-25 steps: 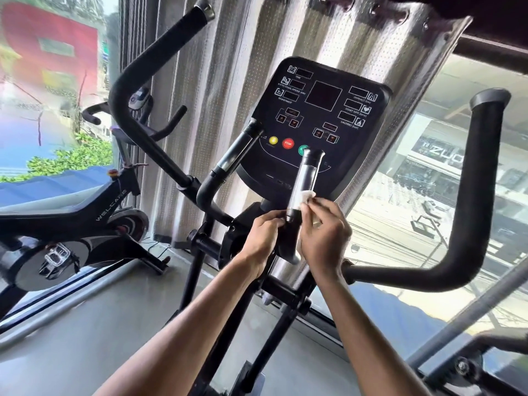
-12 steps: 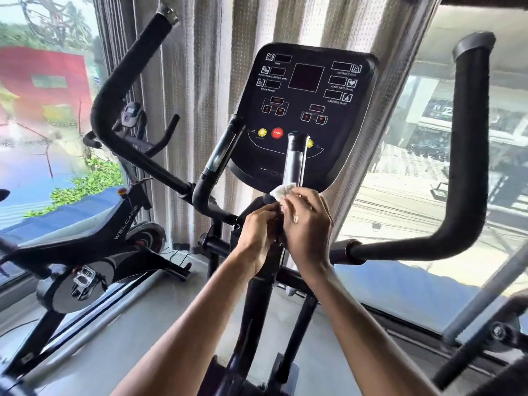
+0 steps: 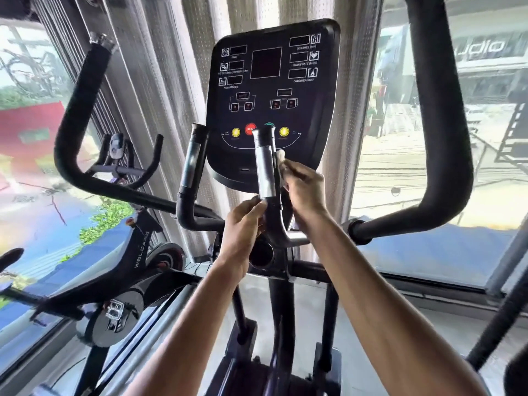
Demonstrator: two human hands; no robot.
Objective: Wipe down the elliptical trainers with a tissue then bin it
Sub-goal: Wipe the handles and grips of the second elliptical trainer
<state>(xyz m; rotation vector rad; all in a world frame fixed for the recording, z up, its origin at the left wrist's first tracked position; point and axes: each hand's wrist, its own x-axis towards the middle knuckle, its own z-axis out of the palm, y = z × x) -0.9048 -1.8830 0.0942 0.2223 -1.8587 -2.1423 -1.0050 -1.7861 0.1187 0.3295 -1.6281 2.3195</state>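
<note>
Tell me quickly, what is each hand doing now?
Left hand: grips the inner handlebar at its base.
Right hand: pinches the tissue against it.

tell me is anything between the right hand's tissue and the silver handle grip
Nothing visible. The right hand holds the crumpled white tissue directly against the right side of the silver metal handle grip; the left hand holds its lower end, below the tissue.

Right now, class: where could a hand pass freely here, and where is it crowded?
Free: between console and right long handle; between left long handle and left short grip. Crowded: the middle grip, where left hand, right hand and tissue meet.
</note>
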